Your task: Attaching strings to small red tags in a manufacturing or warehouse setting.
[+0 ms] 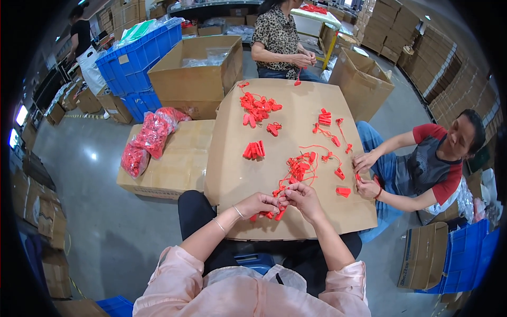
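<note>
Close together over the near edge of the cardboard-covered table, my two hands meet fingertip to fingertip. My left hand is closed in a pinch on a small red corded piece, mostly covered by the fingers. Thumb and fingers of my right hand pinch the red cord of that same piece. Several more red plastic pieces lie under and beside my left hand. Just beyond my hands spreads a tangled heap of red pieces with cords.
Farther piles include a large red heap and a small stack. One co-worker sits opposite; another handles red pieces at the right edge. Bagged red pieces rest on a carton at left. Blue crates stand behind.
</note>
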A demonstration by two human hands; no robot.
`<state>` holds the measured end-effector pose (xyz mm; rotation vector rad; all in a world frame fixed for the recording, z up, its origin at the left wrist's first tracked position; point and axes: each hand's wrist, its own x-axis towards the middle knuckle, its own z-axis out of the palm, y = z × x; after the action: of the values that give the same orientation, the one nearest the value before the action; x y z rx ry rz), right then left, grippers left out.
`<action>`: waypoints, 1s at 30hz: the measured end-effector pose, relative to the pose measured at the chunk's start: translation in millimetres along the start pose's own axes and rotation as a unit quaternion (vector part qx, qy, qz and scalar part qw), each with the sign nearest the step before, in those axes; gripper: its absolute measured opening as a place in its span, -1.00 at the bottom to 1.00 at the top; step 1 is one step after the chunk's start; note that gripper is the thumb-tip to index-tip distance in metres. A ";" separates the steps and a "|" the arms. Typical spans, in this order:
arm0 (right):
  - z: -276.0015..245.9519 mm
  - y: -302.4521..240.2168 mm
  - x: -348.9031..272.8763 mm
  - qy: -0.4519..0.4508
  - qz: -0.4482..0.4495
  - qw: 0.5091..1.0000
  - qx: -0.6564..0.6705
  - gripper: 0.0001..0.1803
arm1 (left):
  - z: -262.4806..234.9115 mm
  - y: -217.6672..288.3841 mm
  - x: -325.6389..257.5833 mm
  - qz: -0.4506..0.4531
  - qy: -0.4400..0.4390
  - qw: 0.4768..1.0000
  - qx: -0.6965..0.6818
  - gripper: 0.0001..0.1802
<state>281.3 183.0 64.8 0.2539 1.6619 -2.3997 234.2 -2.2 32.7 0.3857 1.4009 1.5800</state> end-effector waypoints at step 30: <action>2.2 51.8 -12.6 0.167 -0.456 0.712 -0.508 -0.82 | 25.6 -31.7 18.2 0.150 0.238 0.960 -0.006 -0.86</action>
<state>307.3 164.2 22.2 -0.4638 3.5784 -1.3424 258.2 23.9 5.7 0.2236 1.7547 2.0215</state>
